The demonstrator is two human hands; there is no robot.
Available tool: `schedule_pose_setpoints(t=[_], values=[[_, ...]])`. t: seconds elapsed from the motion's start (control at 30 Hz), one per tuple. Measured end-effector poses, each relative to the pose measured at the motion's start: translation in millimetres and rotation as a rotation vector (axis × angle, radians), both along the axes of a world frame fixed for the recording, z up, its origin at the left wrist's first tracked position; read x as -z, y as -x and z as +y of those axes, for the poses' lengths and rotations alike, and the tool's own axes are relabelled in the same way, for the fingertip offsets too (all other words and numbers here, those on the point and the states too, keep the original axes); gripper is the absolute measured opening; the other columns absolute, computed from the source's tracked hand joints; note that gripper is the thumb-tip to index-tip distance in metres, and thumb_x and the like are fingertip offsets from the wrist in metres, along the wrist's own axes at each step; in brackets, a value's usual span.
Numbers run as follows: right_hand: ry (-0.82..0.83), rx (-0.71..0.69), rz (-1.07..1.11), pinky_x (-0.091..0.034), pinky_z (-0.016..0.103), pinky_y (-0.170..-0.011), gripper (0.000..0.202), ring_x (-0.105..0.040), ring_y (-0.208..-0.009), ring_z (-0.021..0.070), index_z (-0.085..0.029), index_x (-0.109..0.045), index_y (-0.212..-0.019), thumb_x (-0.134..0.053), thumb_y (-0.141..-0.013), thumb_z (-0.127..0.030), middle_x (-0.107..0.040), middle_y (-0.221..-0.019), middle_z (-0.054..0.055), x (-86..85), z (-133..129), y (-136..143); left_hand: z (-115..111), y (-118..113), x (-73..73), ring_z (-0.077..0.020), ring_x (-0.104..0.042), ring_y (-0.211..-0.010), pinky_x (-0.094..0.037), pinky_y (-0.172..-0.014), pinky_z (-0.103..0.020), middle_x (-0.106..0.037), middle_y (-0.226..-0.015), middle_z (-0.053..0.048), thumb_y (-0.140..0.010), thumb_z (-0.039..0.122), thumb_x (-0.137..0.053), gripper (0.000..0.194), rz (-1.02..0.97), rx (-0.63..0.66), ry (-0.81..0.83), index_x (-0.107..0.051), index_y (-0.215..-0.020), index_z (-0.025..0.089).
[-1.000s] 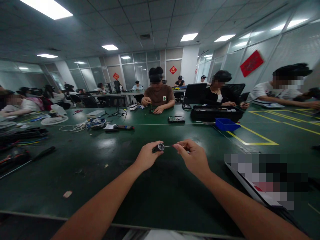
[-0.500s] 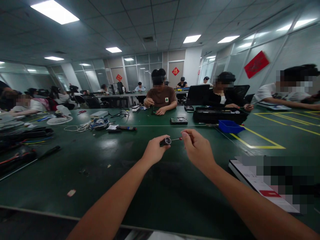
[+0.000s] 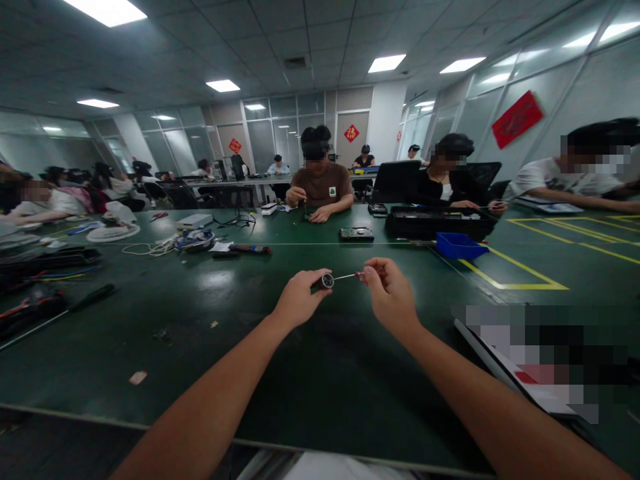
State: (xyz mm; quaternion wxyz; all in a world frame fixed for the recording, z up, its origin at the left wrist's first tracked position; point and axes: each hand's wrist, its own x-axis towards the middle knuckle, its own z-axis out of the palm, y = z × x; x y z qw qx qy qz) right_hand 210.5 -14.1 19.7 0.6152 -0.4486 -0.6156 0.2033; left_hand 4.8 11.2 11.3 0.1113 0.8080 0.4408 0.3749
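My left hand (image 3: 299, 298) is closed around a small dark cylindrical part (image 3: 327, 281), whose round, light-rimmed end faces me and to the right. Between thumb and fingers, my right hand (image 3: 391, 291) pinches the red handle of a thin screwdriver (image 3: 358, 275). Its metal shaft points left to the rim of the cylinder; whether the tip touches is too small to tell. Both hands are raised over the green table (image 3: 320, 373).
A hard drive (image 3: 357, 234) lies beyond my hands, with a blue tray (image 3: 460, 246) and a long black housing (image 3: 440, 223) to its right. Cables and tools lie left, including a long screwdriver (image 3: 93, 297). Across the table a person (image 3: 323, 183) works.
My left hand and the cylinder have shifted slightly left, and more of the screwdriver's shaft shows between the hands. The whole view has tilted down a little.
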Motion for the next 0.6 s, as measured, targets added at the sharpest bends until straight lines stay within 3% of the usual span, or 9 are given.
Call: schedule_pose_setpoints(t=[0.17,0.3,0.37,0.47,0.6], values=[[0.081,-0.087,0.192,-0.052,0.036,-0.069,0.028,-0.064,-0.07,0.0195,-0.022,-0.065,-0.093,-0.058,-0.091,-0.049,-0.068,-0.077,0.003,2.1,3.5,6.4,4.1,3.0,0.7,-0.0232,-0.064,-0.111,-0.048,-0.102,-0.04,-0.072,-0.122,-0.005,-0.085,0.017,-0.072,0.042,-0.023,-0.008,-0.014,-0.066,-0.126,0.025],[0.354,-0.247,0.59,-0.056,0.036,-0.067,0.027,-0.058,-0.06,0.0161,-0.021,-0.064,-0.08,-0.064,-0.086,-0.047,-0.061,-0.067,0.0,5.9,12.4,6.1,5.8,4.9,0.3,-0.0231,-0.064,-0.112,-0.047,-0.102,-0.04,-0.072,-0.121,-0.006,-0.085,0.016,-0.072,0.039,-0.032,0.011,-0.033,-0.068,-0.124,0.024],[0.405,-0.272,0.681,-0.056,0.035,-0.066,0.027,-0.056,-0.057,0.0149,-0.021,-0.063,-0.077,-0.066,-0.085,-0.046,-0.058,-0.064,-0.001,8.0,16.2,4.6,5.7,5.1,-0.3,-0.0234,-0.063,-0.112,-0.047,-0.103,-0.041,-0.072,-0.121,-0.006,-0.086,0.017,-0.072,0.039,-0.039,0.006,-0.044,-0.068,-0.124,0.024],[0.297,-0.19,0.619,-0.056,0.034,-0.067,0.026,-0.06,-0.063,0.0154,-0.022,-0.064,-0.082,-0.068,-0.084,-0.047,-0.064,-0.071,0.0,9.2,16.7,4.0,5.1,4.3,-0.3,-0.0242,-0.063,-0.113,-0.046,-0.104,-0.043,-0.072,-0.122,-0.006,-0.086,0.018,-0.072,0.039,-0.025,0.002,-0.044,-0.068,-0.124,0.026],[0.16,-0.073,0.351,-0.054,0.037,-0.07,0.03,-0.064,-0.069,0.0183,-0.022,-0.062,-0.089,-0.06,-0.088,-0.052,-0.067,-0.079,0.002,6.6,8.7,6.7,4.3,2.8,0.7,-0.0242,-0.064,-0.111,-0.046,-0.103,-0.043,-0.073,-0.12,-0.005,-0.086,0.021,-0.073,0.041,0.001,0.008,-0.047,-0.067,-0.126,0.026]])
